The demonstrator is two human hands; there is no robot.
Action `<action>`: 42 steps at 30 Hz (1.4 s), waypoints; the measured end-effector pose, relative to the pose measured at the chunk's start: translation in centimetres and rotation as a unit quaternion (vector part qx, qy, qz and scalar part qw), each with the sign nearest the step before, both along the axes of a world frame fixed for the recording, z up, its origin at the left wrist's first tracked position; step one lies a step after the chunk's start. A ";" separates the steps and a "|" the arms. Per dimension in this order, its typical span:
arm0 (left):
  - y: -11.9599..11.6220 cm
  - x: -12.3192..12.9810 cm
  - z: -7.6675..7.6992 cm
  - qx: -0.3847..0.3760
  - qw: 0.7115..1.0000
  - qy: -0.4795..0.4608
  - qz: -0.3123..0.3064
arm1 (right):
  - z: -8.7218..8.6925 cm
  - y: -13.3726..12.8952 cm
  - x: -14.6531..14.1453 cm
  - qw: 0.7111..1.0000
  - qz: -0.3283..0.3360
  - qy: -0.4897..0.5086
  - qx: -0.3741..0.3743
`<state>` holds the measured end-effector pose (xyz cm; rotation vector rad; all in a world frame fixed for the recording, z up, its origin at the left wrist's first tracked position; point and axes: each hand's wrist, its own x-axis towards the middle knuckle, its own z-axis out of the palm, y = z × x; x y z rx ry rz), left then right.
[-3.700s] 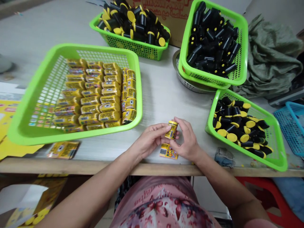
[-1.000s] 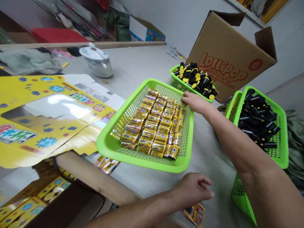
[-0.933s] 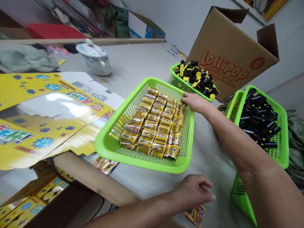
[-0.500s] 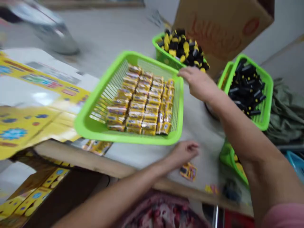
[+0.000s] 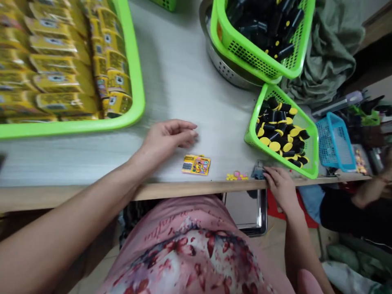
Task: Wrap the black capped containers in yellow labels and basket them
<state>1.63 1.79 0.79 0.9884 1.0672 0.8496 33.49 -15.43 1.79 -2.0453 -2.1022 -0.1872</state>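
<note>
My left hand [image 5: 171,139] hovers over the pale tabletop, its fingers loosely extended with nothing between them. Just in front of it lie small printed yellow cards [image 5: 197,164], apparently stacked. At the table's front edge, the fingertips of my right hand [image 5: 280,185] are closed at a small dark grey object [image 5: 258,170], whose kind I cannot make out. Beside that object sits a little pile of yellow and pink bits [image 5: 237,176]. A green basket [image 5: 281,166] holding black pieces with yellow ends stands just beyond my right hand.
Rows of yellow wrapped packets [image 5: 61,77] fill a large green basket [image 5: 139,94] at the left. At the back right, another green basket [image 5: 251,53] of black pieces rests over a metal colander [image 5: 226,71]. A blue basket [image 5: 335,143] and another person's arm [image 5: 372,190] are farther right.
My view has swung down and right. My right hand has left the large basket's rim and come down to the dark grey object. My left hand's fingers have loosened from a curl.
</note>
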 end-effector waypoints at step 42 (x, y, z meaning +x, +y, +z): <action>-0.9 -0.3 1.7 -0.033 0.993 -0.022 -0.109 | 3.9 10.2 -10.7 0.970 0.150 0.103 0.162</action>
